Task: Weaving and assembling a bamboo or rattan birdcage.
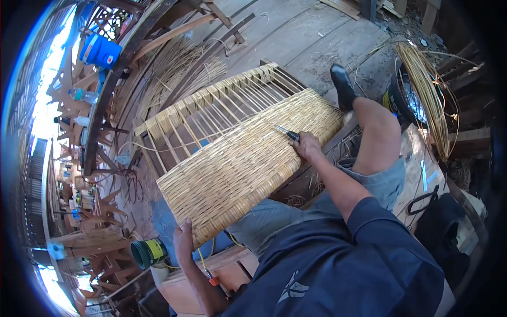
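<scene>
Across my lap lies a woven rattan panel (232, 169), its near part closely woven and its far part showing bare lengthwise strands over a wooden frame (274, 75). My right hand (307, 147) is closed round the dark handle of a screwdriver (291, 134). The thin metal shaft points left and away, its tip at the weave, but I cannot tell if it goes under a strand. At the panel's near left corner, my left hand (183, 239) grips the edge. A long loose strand (203, 134) trails leftward from the weave's far border.
A coil of rattan (425, 100) hangs over a dark bucket (396, 98) at the right. Loose strips (177, 74) lie on the floor beyond the panel. Left are a green bucket (148, 252), a blue container (100, 51) and a water bottle (83, 95). A yellow hose (202, 259) runs near my left forearm.
</scene>
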Available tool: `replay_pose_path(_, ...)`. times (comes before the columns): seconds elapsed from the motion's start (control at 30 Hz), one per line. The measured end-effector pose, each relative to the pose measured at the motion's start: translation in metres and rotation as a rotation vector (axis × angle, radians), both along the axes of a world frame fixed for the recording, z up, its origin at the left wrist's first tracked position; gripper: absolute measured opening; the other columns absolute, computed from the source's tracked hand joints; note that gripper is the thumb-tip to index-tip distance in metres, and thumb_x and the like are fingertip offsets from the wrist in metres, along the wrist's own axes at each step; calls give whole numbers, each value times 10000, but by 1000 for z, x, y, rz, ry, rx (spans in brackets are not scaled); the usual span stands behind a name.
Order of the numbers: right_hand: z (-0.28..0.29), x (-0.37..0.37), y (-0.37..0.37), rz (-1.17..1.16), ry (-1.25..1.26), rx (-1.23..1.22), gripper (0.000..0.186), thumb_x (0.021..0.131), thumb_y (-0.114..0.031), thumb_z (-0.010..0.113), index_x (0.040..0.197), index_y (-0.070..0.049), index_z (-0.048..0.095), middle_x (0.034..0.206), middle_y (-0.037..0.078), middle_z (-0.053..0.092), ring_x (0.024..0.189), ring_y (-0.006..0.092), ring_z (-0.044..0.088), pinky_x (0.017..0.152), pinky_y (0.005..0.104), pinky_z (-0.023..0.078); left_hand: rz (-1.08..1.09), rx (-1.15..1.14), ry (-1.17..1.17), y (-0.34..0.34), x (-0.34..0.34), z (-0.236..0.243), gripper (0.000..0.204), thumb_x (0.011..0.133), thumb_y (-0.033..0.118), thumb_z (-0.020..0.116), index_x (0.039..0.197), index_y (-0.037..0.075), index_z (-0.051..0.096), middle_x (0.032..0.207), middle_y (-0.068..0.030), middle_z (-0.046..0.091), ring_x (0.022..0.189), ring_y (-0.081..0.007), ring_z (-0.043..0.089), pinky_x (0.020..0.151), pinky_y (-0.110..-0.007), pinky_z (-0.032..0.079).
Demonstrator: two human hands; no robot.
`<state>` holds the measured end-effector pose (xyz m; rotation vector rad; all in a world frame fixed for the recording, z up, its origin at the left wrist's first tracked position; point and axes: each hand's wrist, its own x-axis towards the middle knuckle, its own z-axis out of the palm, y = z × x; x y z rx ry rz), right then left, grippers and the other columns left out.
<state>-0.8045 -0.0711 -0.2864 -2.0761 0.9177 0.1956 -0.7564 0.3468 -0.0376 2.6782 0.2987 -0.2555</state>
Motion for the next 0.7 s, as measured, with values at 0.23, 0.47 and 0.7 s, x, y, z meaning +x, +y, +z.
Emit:
replay_pose_path(0.23,4,-45,27,96,71,-158,480,818,-431,639,1004,11,619,1061,216,626,1034,354,586,869,401,476,-15,-163,-3,18,-61,-6,525,886,344,576,1251,-28,516,1042,-158,652,935,-232,614,834,-343,464)
replay_pose_path(0.47,-17,-55,37,57,20,-222,389,720,-261,726,916,42,582,959,241,592,932,385,567,850,424,468,229,-126,156,8,-106,-13,596,855,307,608,1318,-22,428,1144,-229,617,1056,-352,599,922,-406,434)
replay_pose_path(0.7,64,-49,14,-1,104,164,475,715,-288,756,948,71,553,799,271,625,773,455,607,714,469,490,-104,493,54,-17,-39,31,469,874,267,608,1237,-11,505,1273,-238,514,1175,-388,495,946,-463,416)
